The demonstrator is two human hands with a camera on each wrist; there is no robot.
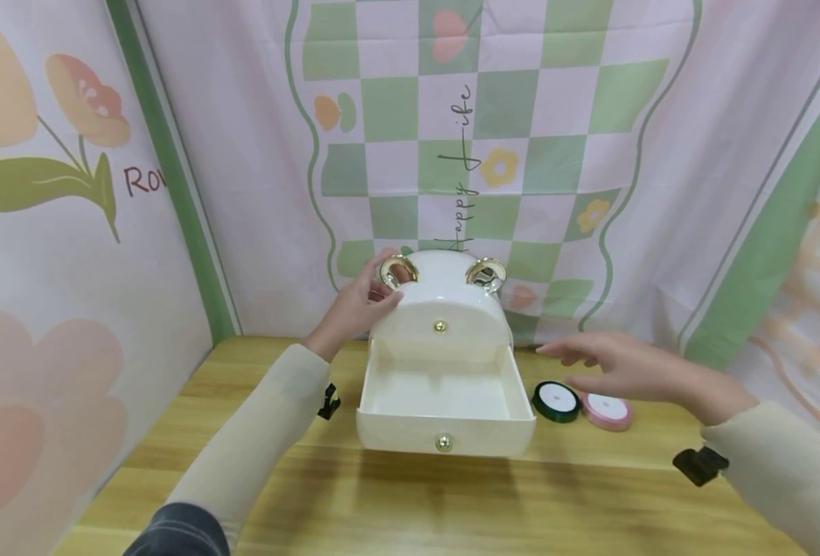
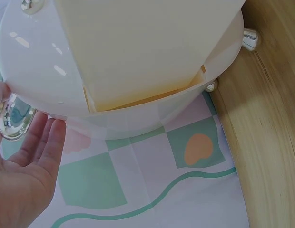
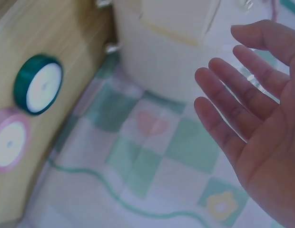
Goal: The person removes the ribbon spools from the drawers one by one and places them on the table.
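Note:
A glossy white drawer box (image 1: 445, 278) with a rounded top and two gold rings stands on the table. Its lower drawer (image 1: 445, 434) is pulled out, with a bare inside and a gold knob. At the box's upper left, my left hand (image 1: 363, 303) holds it around one gold ring (image 2: 16, 118), thumb in front and fingers at the side. My right hand (image 1: 621, 367) hovers to the right of the box, fingers extended and holding nothing. Below it lie a dark green ribbon spool (image 1: 557, 400) and a pink ribbon spool (image 1: 608, 411).
The wooden table (image 1: 299, 494) ends at a hanging cloth (image 1: 257, 193) close behind the box. Another printed cloth (image 1: 49, 324) walls the left side. A black strap piece (image 1: 700, 465) sits at my right sleeve.

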